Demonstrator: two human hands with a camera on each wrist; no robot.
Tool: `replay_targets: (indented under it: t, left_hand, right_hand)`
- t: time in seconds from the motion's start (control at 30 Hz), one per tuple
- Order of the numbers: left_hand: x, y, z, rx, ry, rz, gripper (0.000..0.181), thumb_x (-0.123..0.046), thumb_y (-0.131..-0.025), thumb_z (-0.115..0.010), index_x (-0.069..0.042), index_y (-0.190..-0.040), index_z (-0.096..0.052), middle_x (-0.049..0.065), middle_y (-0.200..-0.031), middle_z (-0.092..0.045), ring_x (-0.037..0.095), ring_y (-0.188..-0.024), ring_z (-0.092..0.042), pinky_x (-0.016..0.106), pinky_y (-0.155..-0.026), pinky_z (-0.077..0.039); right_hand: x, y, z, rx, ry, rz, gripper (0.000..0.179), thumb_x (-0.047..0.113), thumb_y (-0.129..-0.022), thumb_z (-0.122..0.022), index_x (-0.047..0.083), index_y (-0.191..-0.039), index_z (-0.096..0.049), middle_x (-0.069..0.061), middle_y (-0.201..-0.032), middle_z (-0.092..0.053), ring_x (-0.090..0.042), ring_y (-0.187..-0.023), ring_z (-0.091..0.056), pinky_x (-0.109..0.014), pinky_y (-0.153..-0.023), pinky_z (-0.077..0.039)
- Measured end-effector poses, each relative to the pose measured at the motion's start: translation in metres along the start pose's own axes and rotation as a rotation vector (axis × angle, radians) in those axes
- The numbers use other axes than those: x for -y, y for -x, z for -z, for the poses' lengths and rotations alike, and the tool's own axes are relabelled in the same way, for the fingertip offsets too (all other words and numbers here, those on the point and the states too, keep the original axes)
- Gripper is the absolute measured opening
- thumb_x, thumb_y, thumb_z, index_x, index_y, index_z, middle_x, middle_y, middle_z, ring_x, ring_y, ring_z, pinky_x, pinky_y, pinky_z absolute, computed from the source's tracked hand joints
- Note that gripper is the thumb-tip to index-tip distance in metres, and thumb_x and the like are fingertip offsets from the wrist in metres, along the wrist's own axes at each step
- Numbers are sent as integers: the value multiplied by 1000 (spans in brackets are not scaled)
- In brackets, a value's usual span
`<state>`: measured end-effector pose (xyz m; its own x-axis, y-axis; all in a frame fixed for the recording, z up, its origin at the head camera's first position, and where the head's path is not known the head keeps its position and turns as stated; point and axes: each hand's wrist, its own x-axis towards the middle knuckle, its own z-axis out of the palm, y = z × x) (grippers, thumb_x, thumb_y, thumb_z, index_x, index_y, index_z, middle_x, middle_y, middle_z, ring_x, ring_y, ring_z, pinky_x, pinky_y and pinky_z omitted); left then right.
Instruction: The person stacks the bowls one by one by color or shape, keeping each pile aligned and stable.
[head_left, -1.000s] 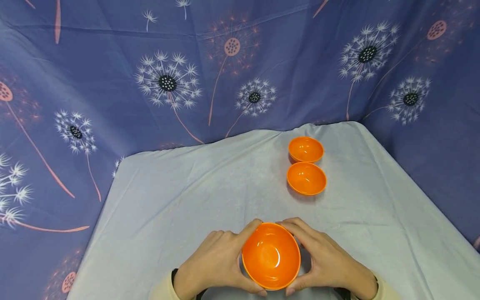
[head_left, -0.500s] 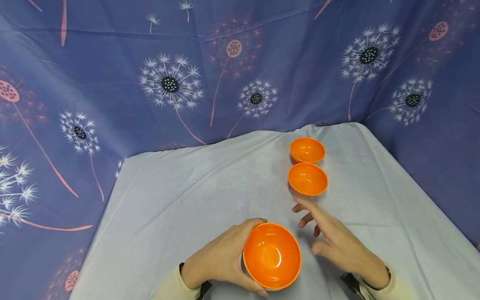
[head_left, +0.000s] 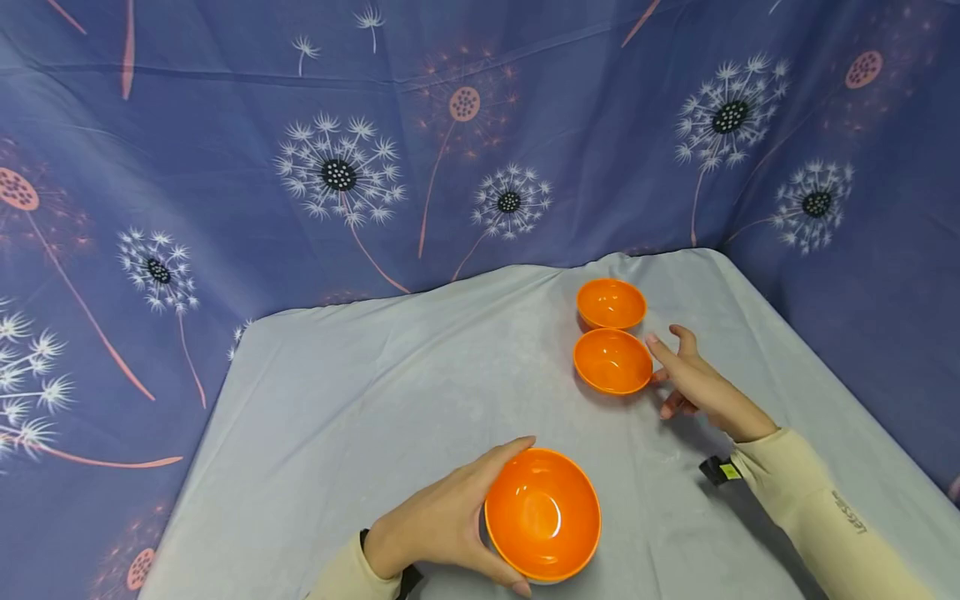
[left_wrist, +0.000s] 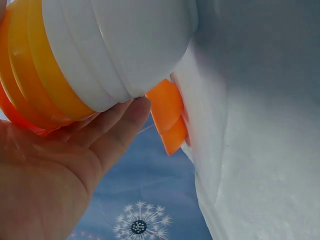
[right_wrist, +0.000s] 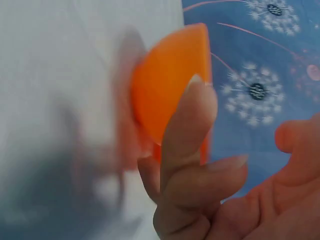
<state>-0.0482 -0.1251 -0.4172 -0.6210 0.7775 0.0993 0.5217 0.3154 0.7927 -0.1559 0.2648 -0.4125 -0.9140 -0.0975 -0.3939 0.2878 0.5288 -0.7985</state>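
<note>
My left hand (head_left: 450, 515) grips the left side of a stack of bowls (head_left: 542, 504), thumb at the near rim and fingers toward the far side. From above, a glossy orange bowl tops this stack; the left wrist view shows orange and yellow-orange rims over white, rounded lower bowls (left_wrist: 120, 45). Past the stack, two orange bowls stand upright one behind the other, the nearer bowl (head_left: 611, 362) and the farther bowl (head_left: 609, 303), overlapping in view. At the nearer one's right rim is my right hand (head_left: 708, 390), its fingers spread and loosely bent.
A pale grey cloth (head_left: 390, 450) covers the table. Behind it and along the sides hangs a blue dandelion-print curtain (head_left: 585, 150). My right sleeve (head_left: 817, 508) reaches across the table's right side, with a dark strap (head_left: 712, 471) below the wrist.
My right hand has let go of the stack and moved forward and right to the nearer orange bowl. The left hand keeps its hold on the stack, in the same place.
</note>
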Motion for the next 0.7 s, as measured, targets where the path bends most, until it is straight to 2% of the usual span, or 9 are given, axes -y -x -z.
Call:
replay_targets:
  t: [0.13,0.23,0.3,0.4,0.47,0.53,0.7]
  left_hand:
    - [1,0,0,-3,-25,-19,136,-43,-68,-104,-25,-170,-16,-5,-162,-45,12,-141,-52,39,-115,-46]
    - [0,0,0,-13,-45,-31,137,-44,-67,-104,-24,-170,-16,-4,-161,-46,12,-141,-52,39,-115,-46]
    - [0,-1,0,-17,-45,-34,137,-44,-67,-104,-24,-170,-16,-4,-161,-46,12,-141,-53,38,-115,-46]
    - [1,-1,-1,-19,-43,-36,136,-44,-68,-103,-23,-170,-16,-4,-160,-47,11,-140,-53,38,-115,-46]
    - [1,0,0,-12,-33,-22,135,-44,-68,-103,-25,-170,-16,-5,-160,-47,11,-140,-53,38,-114,-46]
    - [1,0,0,-4,-27,-14,135,-44,-69,-103,-26,-170,-15,-5,-161,-46,11,-140,-53,38,-114,-47]
    - [1,1,0,4,-28,-6,135,-45,-69,-102,-26,-170,-14,-5,-162,-45,11,-141,-53,38,-114,-46]
  right_hand:
    - [-5,-13,-7,75,-54,-57,103,72,-107,-33,10,-165,24,-20,-104,-53,-24,-56,-64,-30,-54,-41]
    - [-4,-19,-11,89,-68,-36,94,63,-111,-37,7,-167,15,-14,-82,-61,-20,-52,-61,-28,-52,-41]
    - [-6,-22,-13,93,-74,2,84,53,-114,-39,3,-166,3,-11,-69,-61,-18,-50,-58,-27,-49,-39]
    - [-10,-25,-18,88,-92,60,59,39,-116,-41,-4,-152,-20,-11,-71,-64,-16,-49,-55,-26,-47,-38]
    - [-14,-27,-20,75,-99,88,45,32,-117,-41,-5,-138,-30,-12,-78,-64,-15,-51,-52,-26,-48,-38]
    - [-18,-27,-20,67,-109,104,35,27,-117,-39,-5,-131,-33,-13,-83,-66,-13,-53,-48,-26,-48,-37]
    - [-23,-24,-21,61,-123,127,35,17,-115,-36,-11,-136,-35,-13,-80,-63,-12,-51,-40,-26,-48,-35]
